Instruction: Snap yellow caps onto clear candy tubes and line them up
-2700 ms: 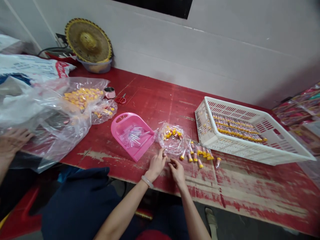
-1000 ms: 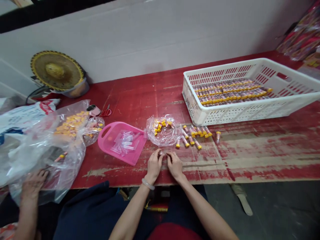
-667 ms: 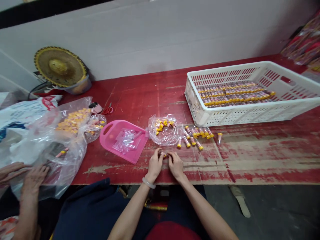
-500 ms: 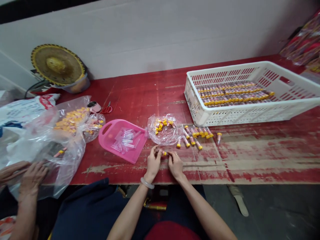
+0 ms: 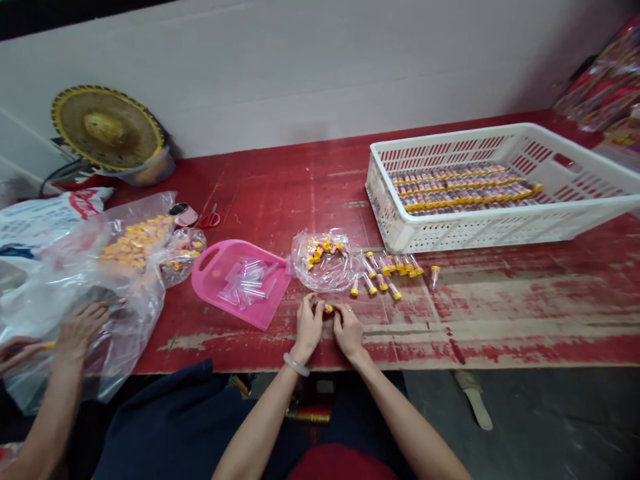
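My left hand (image 5: 310,325), a pale bangle at its wrist, pinches a small yellow-capped tube (image 5: 329,308) near the table's front edge. My right hand (image 5: 349,329) closes its fingertips against the same piece from the right. Fingers hide most of it, so its full length cannot be made out. Just beyond lies a clear plastic bag (image 5: 334,280) with yellow-capped pink pieces inside. A loose group of clear tubes with yellow caps (image 5: 383,283) is to the right of it. On the left, a pink scoop (image 5: 205,280) holds several empty clear tubes (image 5: 251,283).
A white plastic basket (image 5: 490,233) with rows of capped tubes stands at the back right. One capped tube (image 5: 435,276) lies apart. Red scissors (image 5: 210,218) and a large bag of yellow pieces (image 5: 137,242) are at left, where a co-worker's hand (image 5: 83,327) works.
My right fingers have come closer to my left ones around the yellow-capped tube. The co-worker's hands have moved apart, and one now holds a yellow-tipped piece. The view has shifted slightly.
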`<state>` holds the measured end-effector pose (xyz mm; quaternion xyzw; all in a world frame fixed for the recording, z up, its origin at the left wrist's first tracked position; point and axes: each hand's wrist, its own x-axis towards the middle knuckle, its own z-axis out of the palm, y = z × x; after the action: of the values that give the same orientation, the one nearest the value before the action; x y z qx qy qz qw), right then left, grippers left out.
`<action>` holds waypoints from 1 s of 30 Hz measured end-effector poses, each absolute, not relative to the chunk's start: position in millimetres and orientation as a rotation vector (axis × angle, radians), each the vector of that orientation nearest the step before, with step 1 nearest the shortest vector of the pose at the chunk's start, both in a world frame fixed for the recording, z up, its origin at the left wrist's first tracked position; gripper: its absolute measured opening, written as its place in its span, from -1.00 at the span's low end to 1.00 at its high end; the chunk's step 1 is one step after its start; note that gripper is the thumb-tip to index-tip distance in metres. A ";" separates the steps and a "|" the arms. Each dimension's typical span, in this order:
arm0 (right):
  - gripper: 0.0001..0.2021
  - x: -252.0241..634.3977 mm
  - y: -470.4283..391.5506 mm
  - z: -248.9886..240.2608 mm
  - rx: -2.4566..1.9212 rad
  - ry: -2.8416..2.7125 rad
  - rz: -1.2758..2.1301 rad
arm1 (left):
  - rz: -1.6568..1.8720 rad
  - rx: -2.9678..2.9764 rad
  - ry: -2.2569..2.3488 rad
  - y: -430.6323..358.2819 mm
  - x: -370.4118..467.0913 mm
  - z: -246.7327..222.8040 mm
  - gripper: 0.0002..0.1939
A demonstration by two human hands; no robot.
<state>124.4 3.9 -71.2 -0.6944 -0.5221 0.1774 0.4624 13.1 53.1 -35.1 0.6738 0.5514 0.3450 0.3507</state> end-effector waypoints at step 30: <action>-0.64 226.7 -123.8 -58.6 -1.993 -1.293 -0.087 | 0.702 2.392 1.297 55.3 13.6 -28.8 -0.65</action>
<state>226.7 -123.8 -58.6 -0.7778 -0.5047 -0.0341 0.3729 13.6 55.3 -28.8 0.8396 0.4551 0.2466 0.1650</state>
